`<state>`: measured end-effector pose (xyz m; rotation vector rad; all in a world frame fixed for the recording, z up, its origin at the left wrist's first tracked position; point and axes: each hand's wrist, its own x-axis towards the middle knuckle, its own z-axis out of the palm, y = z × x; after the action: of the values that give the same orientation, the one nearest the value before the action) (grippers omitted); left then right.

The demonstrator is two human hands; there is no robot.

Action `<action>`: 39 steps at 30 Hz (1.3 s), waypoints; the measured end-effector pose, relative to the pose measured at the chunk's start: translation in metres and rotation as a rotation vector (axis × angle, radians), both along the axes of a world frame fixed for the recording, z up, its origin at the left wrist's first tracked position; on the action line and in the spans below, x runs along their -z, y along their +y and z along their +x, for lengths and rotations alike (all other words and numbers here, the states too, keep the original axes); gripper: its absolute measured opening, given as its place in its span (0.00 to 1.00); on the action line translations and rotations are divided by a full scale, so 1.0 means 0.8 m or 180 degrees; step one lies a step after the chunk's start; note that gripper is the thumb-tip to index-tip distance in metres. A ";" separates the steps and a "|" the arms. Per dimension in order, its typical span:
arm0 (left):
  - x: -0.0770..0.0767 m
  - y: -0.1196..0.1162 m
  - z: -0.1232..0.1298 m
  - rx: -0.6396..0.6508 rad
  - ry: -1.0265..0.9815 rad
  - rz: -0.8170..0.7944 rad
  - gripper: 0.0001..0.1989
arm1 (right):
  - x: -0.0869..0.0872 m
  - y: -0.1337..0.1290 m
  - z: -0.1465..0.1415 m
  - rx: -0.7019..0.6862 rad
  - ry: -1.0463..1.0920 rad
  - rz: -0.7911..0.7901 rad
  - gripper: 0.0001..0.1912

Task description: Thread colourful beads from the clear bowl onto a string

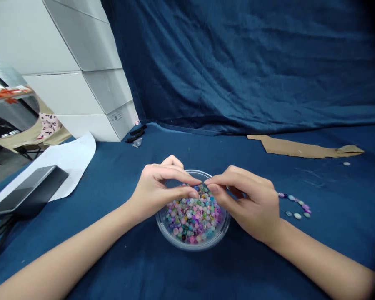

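A clear round plastic bowl [193, 246] filled with small multicoloured beads [195, 216] stands in front of me. Over its left rim, my left hand [161, 183] is closed in a pinch, with a blue bead [196, 188] between thumb and forefinger. My right hand [250, 200] pinches at the bowl's right side, its fingertips almost meeting the left ones. A string of beads [301, 203] lies curved on the cloth and runs behind the right hand; a few beads show under its fingers. The thread at the fingertips is too fine to see.
Blue cloth [121, 258] covers the table, with a blue curtain [253, 62] behind. Torn brown cardboard [296, 148] lies at the back right near a loose pale bead [346, 163]. White boxes [90, 96] are stacked back left; a dark device [31, 191] rests on white paper [78, 166].
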<state>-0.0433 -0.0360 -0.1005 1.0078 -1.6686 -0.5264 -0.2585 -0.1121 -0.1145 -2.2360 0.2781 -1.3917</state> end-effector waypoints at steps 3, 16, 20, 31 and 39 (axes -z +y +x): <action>0.000 0.000 0.000 0.0001 -0.0011 -0.0002 0.10 | 0.002 -0.001 0.001 -0.0062 0.0030 0.0017 0.06; -0.012 0.000 -0.009 0.0063 -0.0428 -0.0444 0.09 | 0.000 -0.004 -0.002 -0.0020 0.0396 -0.0260 0.06; -0.013 0.000 -0.009 0.0016 -0.0733 -0.0746 0.10 | 0.000 -0.005 -0.002 -0.0022 0.0460 -0.0323 0.06; -0.008 0.001 -0.007 -0.0152 -0.0797 -0.0726 0.12 | 0.000 -0.009 -0.001 -0.0318 0.0712 -0.0092 0.08; -0.011 0.002 -0.008 -0.0067 -0.0836 -0.0922 0.13 | -0.001 -0.011 -0.003 -0.0498 0.0796 0.0032 0.07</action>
<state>-0.0496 -0.0346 -0.0918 0.9069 -1.8987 -0.1337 -0.2609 -0.1210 -0.1139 -2.3686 0.1878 -1.0294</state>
